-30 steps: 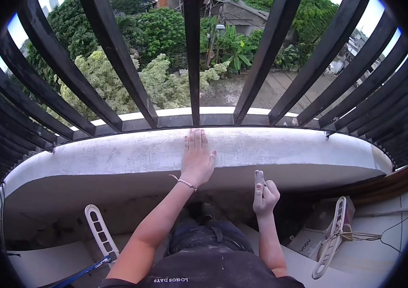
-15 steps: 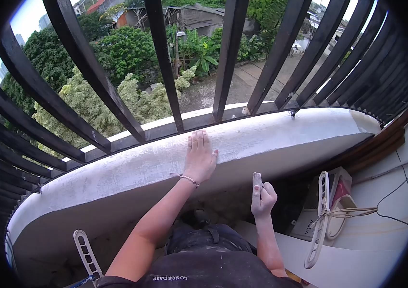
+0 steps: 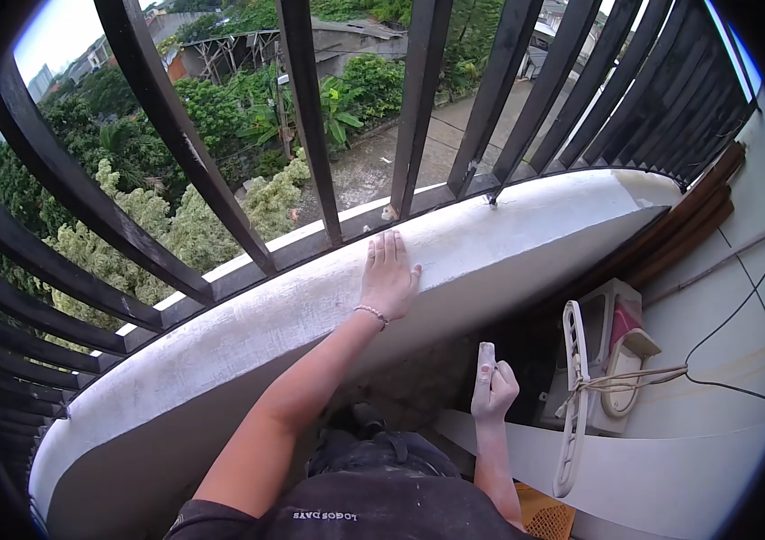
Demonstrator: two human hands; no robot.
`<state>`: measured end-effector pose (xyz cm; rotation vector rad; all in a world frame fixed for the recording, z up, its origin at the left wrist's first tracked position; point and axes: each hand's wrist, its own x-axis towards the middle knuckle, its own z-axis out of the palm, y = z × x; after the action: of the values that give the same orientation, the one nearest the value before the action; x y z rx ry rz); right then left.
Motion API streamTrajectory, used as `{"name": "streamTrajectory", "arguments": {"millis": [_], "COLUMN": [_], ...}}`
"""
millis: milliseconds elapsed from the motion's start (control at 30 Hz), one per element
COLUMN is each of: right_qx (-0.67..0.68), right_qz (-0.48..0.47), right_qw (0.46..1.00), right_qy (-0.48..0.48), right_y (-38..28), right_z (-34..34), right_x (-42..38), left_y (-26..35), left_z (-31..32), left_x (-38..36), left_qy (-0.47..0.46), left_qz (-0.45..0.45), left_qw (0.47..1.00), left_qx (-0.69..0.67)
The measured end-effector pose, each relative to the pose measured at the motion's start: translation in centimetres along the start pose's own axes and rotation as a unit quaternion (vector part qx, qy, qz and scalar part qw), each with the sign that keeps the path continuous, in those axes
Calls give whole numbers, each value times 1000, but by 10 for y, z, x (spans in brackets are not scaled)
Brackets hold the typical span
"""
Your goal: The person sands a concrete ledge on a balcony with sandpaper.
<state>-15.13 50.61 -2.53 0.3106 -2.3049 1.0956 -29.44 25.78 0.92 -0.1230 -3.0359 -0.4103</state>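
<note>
My left hand [image 3: 390, 283] lies flat on the sloping top of the white curved ledge [image 3: 283, 317], fingers together and stretched toward the railing. It wears a beaded bracelet [image 3: 372, 313] and holds nothing visible. My right hand [image 3: 495, 394], coated in pale dust, is raised off the ledge over the dark floor gap. Its fingers are closed, and the thumb presses on a small, flat, whitish piece [image 3: 486, 351] with a squared end that sticks up from the grip. Its exact kind cannot be made out.
Dark slanted railing bars [image 3: 414, 117] rise behind the ledge. At the right stand a white perforated bar [image 3: 571, 405] tied with cord [image 3: 634, 378], a whitish appliance-like box [image 3: 612, 310] and brown pipes [image 3: 706, 211]. An orange perforated object [image 3: 544, 515] is at the lower right.
The view has turned and shifted to the right. My left hand rests slightly farther right along the ledge, still flat. My right hand keeps its grip and appears a little lower.
</note>
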Motion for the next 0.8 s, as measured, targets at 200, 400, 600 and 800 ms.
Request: {"name": "streamTrajectory", "arguments": {"millis": [200, 400, 600, 800], "right_qx": [-15, -23, 52, 223], "right_qz": [26, 21, 72, 230], "right_qw": [1000, 999, 996, 946], "right_qy": [5, -9, -29, 60], "right_y": [5, 1, 5, 7], "right_z": [-9, -21, -43, -33], "right_x": [-10, -11, -9, -5], "left_y": [26, 81, 80, -26], "left_z": [8, 30, 15, -37], "left_x": [3, -15, -55, -86], "left_qy": [22, 35, 19, -11], "left_qz": [25, 215, 449, 206], "left_qw": [999, 970, 892, 978], "left_qx": [-9, -104, -43, -9]}}
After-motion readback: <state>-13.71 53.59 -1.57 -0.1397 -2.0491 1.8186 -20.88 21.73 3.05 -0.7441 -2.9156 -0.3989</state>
